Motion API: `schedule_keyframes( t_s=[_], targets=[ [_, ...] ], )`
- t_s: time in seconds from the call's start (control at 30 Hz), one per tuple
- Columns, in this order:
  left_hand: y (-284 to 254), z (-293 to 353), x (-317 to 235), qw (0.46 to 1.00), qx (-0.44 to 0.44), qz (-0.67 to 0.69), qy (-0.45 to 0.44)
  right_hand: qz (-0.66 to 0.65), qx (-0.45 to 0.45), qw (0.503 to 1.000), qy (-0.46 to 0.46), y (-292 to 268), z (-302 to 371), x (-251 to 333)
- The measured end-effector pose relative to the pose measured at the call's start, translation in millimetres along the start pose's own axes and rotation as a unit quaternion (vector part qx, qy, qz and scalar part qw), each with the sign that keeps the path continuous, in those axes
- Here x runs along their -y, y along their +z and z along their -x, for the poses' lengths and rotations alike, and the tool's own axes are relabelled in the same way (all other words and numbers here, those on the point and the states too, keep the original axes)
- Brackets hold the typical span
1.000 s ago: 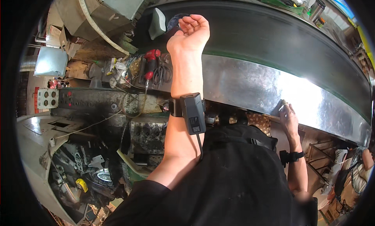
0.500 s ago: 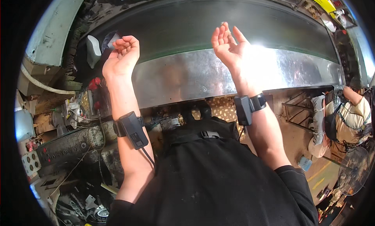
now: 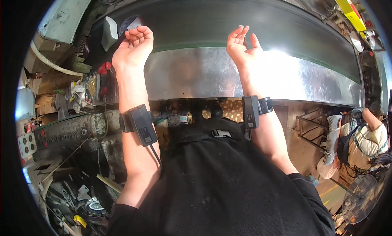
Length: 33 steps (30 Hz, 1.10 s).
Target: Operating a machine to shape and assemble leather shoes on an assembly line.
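A long dark belt [image 3: 196,19] runs beyond both hands, with a shiny metal ledge [image 3: 212,81] on their near side, its surface washed out by glare just right of the right hand. Another person [image 3: 365,136], well to the right of the hands, is too distorted to make out. The left hand [image 3: 132,46] is palm up, fingers loosely curled and nothing seen in it; the right hand [image 3: 243,46] is half open, thumb apart. The step in hand looks like a pause, palms raised. A white piece [image 3: 109,34] lies on the belt just left of the left fingers; gripping it would call for turning that palm down and reaching left. A bag [image 3: 132,23] sits right behind the left fingers, partly hidden, so contact is unclear. The left forearm cuts off a red tool [image 3: 105,67]. Whether the pale speck at the right fingertips is something held, I cannot tell.
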<state>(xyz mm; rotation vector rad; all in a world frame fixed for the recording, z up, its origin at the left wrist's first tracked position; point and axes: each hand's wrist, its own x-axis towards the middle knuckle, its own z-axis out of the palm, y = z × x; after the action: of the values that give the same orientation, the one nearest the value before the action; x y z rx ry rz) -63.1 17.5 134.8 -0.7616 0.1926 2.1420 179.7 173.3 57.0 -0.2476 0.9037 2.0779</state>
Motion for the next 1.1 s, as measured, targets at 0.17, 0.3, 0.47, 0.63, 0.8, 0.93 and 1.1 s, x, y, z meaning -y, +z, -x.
schedule_keyframes(
  t_s=[0.17,0.3,0.47,0.63,0.8,0.93,1.1],
  targets=[
    [-4,-1,2,1.000,-0.005,-0.008,0.016,-0.025,-0.012,1.000,0.006,-8,-8,5],
    [-5,-2,2,0.999,-0.036,-0.007,0.030,-0.032,-0.023,0.999,0.004,-14,-10,4],
    [-8,-9,9,0.998,-0.053,-0.012,0.031,-0.026,-0.028,0.999,-0.009,-18,-13,8],
    [-14,-7,6,0.999,-0.030,-0.019,0.034,-0.016,-0.035,0.999,-0.002,-19,-10,0],
    [-16,-10,6,0.998,-0.034,-0.020,0.040,-0.011,-0.032,0.999,-0.003,-19,-9,-3],
    [-18,-9,5,0.998,-0.030,-0.021,0.042,-0.007,-0.037,0.999,-0.007,-19,-7,-5],
    [-14,-7,5,0.995,-0.069,-0.023,0.072,-0.006,-0.046,0.999,-0.006,-17,-4,-9]
  ],
)
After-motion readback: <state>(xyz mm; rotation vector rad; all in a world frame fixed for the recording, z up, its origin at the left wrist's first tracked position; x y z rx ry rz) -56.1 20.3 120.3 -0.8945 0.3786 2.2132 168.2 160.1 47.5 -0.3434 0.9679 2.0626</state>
